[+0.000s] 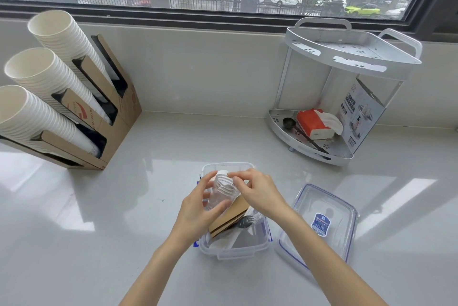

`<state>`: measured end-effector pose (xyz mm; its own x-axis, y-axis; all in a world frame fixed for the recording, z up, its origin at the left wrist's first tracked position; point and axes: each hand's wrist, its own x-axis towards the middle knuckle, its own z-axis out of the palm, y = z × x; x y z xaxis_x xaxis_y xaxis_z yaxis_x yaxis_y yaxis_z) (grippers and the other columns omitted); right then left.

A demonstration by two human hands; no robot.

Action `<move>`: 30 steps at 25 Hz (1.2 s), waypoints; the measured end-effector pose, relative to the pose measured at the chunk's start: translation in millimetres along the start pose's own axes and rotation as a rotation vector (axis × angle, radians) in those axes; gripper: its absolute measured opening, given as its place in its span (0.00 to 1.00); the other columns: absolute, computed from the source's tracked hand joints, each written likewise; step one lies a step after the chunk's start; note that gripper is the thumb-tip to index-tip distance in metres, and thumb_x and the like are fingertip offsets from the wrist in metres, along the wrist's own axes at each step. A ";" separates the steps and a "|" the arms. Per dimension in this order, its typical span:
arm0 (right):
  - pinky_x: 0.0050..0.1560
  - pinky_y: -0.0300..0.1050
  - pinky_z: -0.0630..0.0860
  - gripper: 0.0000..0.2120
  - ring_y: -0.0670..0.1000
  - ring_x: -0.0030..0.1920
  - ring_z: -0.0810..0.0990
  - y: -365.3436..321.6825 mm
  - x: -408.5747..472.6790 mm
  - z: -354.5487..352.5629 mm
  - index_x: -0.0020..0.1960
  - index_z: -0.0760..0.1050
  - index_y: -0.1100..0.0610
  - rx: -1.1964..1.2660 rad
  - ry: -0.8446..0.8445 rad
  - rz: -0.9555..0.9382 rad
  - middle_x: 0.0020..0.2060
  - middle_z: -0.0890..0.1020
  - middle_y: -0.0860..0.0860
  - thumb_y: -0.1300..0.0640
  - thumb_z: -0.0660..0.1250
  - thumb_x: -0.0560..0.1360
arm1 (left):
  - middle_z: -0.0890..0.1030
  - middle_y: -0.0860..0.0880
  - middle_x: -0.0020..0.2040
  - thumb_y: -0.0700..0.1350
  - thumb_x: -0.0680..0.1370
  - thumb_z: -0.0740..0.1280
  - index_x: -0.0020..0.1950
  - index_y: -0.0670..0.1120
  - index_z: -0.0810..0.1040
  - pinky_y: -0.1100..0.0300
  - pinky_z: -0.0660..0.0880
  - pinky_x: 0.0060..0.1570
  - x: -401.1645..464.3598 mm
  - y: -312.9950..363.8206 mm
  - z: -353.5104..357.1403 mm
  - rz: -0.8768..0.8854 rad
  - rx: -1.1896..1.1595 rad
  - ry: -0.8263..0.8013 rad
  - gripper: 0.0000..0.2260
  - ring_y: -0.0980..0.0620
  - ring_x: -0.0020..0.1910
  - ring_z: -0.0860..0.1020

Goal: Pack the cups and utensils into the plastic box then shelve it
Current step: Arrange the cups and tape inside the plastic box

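Observation:
A clear plastic box [233, 252] stands open on the counter in front of me. Over it I hold a stack of clear plastic cups [221, 191] on its side, mouth toward me. My left hand [198, 209] wraps around the stack from the left. My right hand [257, 190] pinches the rim from the right. Inside the box lie a brown cardboard sleeve [231, 217], a black plastic utensil [245, 222] and white items. The box's lid [319, 225], clear with blue trim, lies on the counter to the right.
A two-tier white corner shelf [347, 57] stands at the back right; its lower tier holds a red tissue pack [313, 123], a black scoop and a printed box. A cardboard dispenser [104, 117] with three stacks of white paper cups stands at the left.

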<state>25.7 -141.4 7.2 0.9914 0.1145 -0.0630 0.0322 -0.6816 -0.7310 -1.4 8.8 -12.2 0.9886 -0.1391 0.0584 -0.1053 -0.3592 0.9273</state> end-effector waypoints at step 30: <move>0.64 0.46 0.61 0.15 0.53 0.62 0.71 20.9 -11.5 42.8 0.61 0.76 0.50 -0.468 -0.195 -0.246 0.58 0.78 0.50 0.56 0.57 0.78 | 0.77 0.45 0.58 0.48 0.73 0.67 0.68 0.48 0.64 0.63 0.68 0.48 -7.6 -4.0 -14.5 -0.231 0.032 0.200 0.25 0.51 0.51 0.73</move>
<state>9.6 -126.0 -36.4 0.9074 0.4114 -0.0859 0.3559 -0.8608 -0.3638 -6.9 24.8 -11.1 0.9880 0.1331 -0.0785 0.1249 -0.3892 0.9126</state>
